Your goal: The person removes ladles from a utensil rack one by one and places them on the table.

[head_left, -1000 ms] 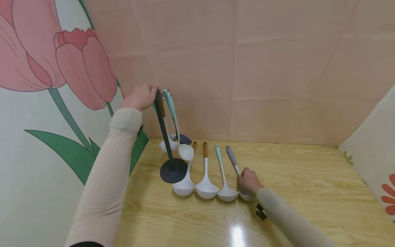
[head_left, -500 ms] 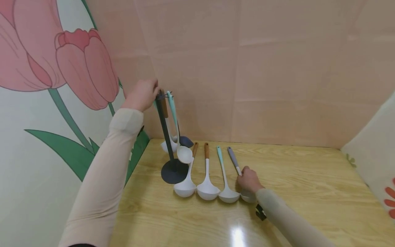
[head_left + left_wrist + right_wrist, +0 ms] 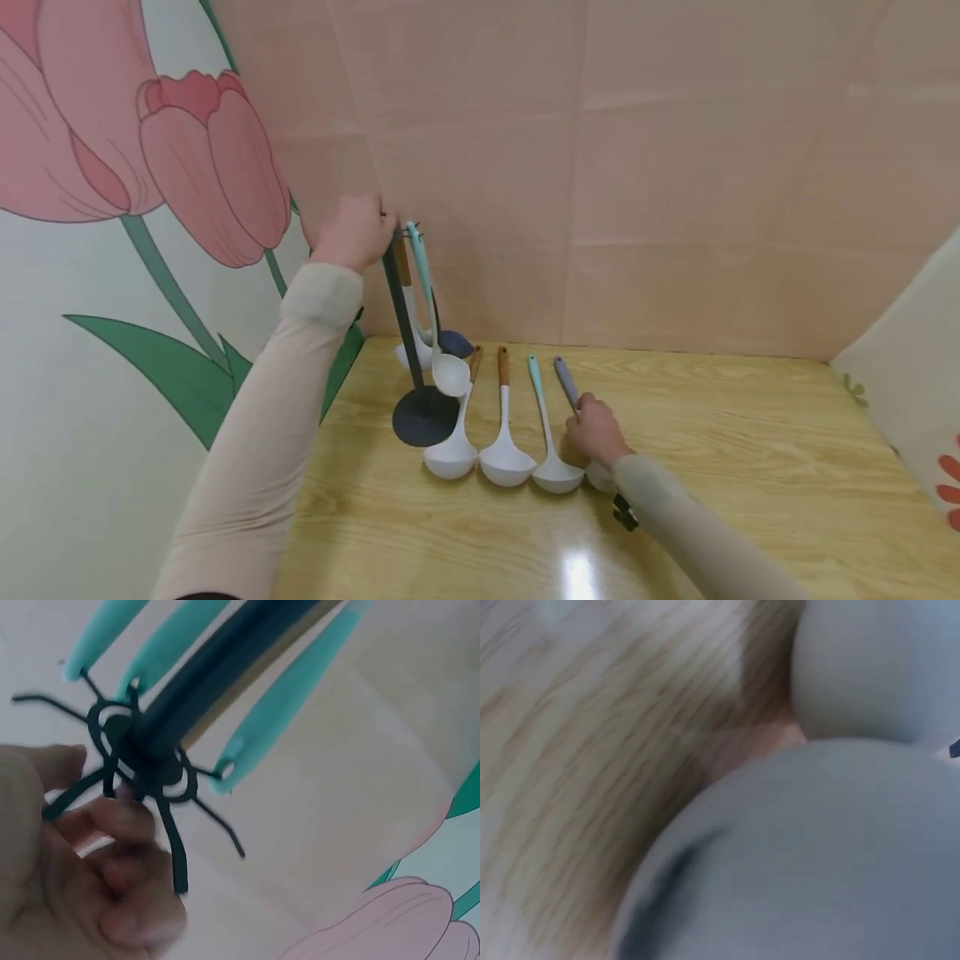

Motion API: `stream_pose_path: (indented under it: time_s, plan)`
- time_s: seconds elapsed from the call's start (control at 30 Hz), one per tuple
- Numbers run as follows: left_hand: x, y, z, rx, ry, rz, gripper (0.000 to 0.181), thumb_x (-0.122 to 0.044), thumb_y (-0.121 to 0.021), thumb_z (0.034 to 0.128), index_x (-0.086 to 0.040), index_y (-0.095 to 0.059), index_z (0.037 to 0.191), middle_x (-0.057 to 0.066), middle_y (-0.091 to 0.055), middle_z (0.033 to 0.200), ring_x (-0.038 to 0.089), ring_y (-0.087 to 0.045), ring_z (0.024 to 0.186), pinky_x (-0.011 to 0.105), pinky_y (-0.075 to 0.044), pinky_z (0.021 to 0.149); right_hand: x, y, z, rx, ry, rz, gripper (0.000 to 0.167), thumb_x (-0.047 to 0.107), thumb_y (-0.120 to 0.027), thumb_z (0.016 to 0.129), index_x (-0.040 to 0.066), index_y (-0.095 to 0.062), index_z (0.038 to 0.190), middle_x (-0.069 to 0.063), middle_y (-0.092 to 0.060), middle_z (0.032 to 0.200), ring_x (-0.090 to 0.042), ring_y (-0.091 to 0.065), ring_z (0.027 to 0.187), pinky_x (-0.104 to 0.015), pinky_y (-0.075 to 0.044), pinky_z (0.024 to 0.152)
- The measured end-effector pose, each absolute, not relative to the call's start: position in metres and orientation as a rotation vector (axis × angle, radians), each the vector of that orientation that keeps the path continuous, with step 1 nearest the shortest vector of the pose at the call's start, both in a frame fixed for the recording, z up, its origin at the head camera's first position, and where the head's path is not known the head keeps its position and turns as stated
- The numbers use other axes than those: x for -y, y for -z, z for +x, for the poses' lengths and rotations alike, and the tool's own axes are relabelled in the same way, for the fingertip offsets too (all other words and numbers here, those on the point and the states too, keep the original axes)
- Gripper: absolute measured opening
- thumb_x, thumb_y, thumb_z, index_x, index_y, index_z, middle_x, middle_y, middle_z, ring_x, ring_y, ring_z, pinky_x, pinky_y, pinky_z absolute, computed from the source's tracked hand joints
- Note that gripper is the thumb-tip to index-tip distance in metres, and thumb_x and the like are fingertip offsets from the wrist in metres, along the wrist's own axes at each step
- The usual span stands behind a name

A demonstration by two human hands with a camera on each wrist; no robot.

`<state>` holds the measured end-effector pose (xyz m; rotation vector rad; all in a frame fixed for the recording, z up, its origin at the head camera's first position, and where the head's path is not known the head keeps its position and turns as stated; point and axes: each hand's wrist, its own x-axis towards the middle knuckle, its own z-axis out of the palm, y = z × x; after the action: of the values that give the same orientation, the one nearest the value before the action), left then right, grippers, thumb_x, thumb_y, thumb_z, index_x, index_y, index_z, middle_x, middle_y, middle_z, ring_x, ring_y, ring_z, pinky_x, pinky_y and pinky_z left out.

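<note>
In the head view my left hand [image 3: 352,232] holds the top of a black stand [image 3: 423,419] with a round base. The left wrist view has my left hand [image 3: 90,862] with curled fingers around the hooked ring of the stand [image 3: 180,855]. Ladles hang from it, among them a turquoise-handled one [image 3: 452,375] and a dark blue one [image 3: 454,342]. My right hand [image 3: 597,432] grips the neck of a grey-purple-handled ladle [image 3: 566,380], covering part of it. Two pale ladle bowls [image 3: 802,855] fill much of the right wrist view; no hand is discernible there.
Left of the gripped ladle, a turquoise-handled ladle [image 3: 557,475] and two brown-handled ladles [image 3: 507,463] lie in a row on the wooden table [image 3: 750,467]. A pinkish backdrop [image 3: 675,167] stands behind, and a tulip-patterned panel [image 3: 180,167] on the left.
My right hand has shifted up the ladle and slightly left, nearer its handle. My left hand has moved a little right over the top of the stand.
</note>
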<state>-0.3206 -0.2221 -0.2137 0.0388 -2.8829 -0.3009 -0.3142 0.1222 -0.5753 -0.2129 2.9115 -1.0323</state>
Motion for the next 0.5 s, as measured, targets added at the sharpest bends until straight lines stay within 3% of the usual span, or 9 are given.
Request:
stream_pose_path:
  time_s: [0.13,0.27,0.4,0.5]
  plan:
    - [0.219,0.221,-0.324,2.789,0.197,0.084,0.037,-0.035,-0.044,0.1048,-0.005,-0.063,0.096,0.013,-0.065,0.09,0.027,-0.06,0.079,0.042,-0.049,0.07,-0.109,0.57,-0.31,-2.926,1.066,-0.221,0.032,0.008,-0.055,0.088,-0.009,-0.053,0.115,-0.025,-0.059,0.101,-0.033,-0.059,0.085,-0.048,-0.051,0.075]
    - [0.216,0.224,-0.324,2.764,0.112,0.151,0.035,-0.033,-0.048,0.1032,-0.006,-0.065,0.087,0.009,-0.063,0.081,0.025,-0.059,0.072,0.038,-0.047,0.062,-0.095,0.564,-0.303,-2.931,1.1,-0.251,0.029,0.008,-0.056,0.09,-0.007,-0.054,0.115,-0.023,-0.059,0.1,-0.032,-0.059,0.085,-0.048,-0.051,0.076]
    - [0.214,0.223,-0.322,2.765,0.075,0.2,0.04,-0.036,-0.049,0.1018,-0.009,-0.062,0.075,0.006,-0.059,0.073,0.023,-0.056,0.068,0.035,-0.042,0.059,-0.082,0.558,-0.297,-2.942,1.129,-0.313,0.024,0.006,-0.059,0.091,-0.006,-0.054,0.111,-0.015,-0.058,0.087,-0.025,-0.056,0.075,-0.04,-0.049,0.066]
    - [0.214,0.223,-0.322,2.773,0.084,0.226,0.043,-0.039,-0.047,0.1028,-0.01,-0.063,0.076,0.005,-0.059,0.074,0.023,-0.057,0.07,0.035,-0.044,0.061,-0.072,0.555,-0.294,-2.937,1.167,-0.354,0.024,0.004,-0.06,0.089,-0.006,-0.054,0.11,-0.009,-0.055,0.077,-0.019,-0.053,0.064,-0.033,-0.045,0.056]
